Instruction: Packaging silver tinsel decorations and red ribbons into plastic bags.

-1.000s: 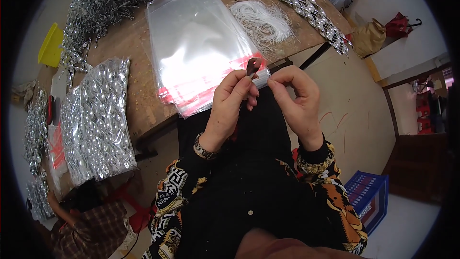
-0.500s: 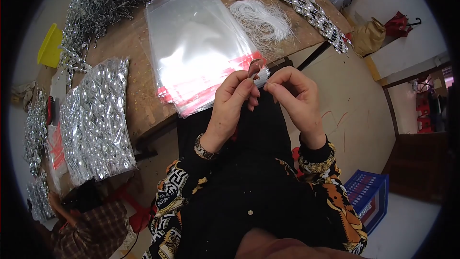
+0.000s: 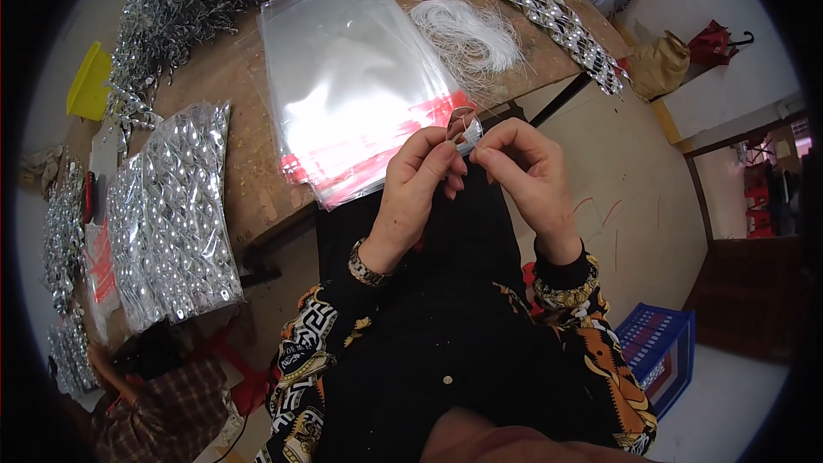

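Observation:
Above my lap, just off the table edge, both my hands are closed in a pinch close together. My left hand (image 3: pixel 411 176) grips a small shiny silver piece (image 3: pixel 471 134) between thumb and fingers; a thin curved strand shows above it. What kind of thing it is cannot be made out. At its right end, the thumb and forefinger of my right hand (image 3: pixel 531 176) are pressed together on something too fine to make out. Right behind my fingers lies a stack of clear plastic bags (image 3: pixel 343 60) with red-printed ends, and past it a bundle of white string (image 3: pixel 471 34).
Silver twisted strips (image 3: pixel 557 30) lie at the table's right end. Filled clear packs (image 3: pixel 176 214) sit at left, near a yellow basket (image 3: pixel 89 81). A silver heap (image 3: pixel 184 17) covers the back. A blue crate (image 3: pixel 656 351) stands at right; another person (image 3: pixel 163 411) is lower left.
My right fingertips have shifted very slightly to the left, and the silver piece has turned a little between my hands. The rest looks the same.

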Action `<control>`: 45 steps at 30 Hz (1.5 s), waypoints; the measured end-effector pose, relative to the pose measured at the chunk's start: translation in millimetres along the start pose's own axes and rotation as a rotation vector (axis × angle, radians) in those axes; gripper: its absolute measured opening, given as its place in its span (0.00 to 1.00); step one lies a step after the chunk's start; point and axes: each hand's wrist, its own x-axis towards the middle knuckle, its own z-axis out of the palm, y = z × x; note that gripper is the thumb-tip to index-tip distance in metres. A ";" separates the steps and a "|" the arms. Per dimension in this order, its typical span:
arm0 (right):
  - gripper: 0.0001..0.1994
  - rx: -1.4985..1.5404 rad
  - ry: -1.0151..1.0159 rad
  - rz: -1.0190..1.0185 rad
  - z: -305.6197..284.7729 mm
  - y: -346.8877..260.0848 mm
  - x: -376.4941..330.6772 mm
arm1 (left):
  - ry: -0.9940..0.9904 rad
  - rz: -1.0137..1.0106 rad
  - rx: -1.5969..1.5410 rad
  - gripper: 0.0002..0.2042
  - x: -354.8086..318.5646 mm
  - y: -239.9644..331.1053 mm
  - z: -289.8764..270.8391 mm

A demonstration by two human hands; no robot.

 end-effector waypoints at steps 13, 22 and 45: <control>0.01 -0.011 0.060 0.012 -1.6 3.7 2.3 | -0.014 -0.015 -0.004 0.11 -2.4 -2.6 3.2; 0.01 -0.148 0.139 -0.102 -7.1 3.4 3.0 | -0.059 0.008 0.070 0.11 -4.3 -5.6 7.3; 0.04 -0.367 -0.010 -0.450 -2.3 19.7 1.2 | -0.025 0.173 0.227 0.09 -6.0 15.5 -6.2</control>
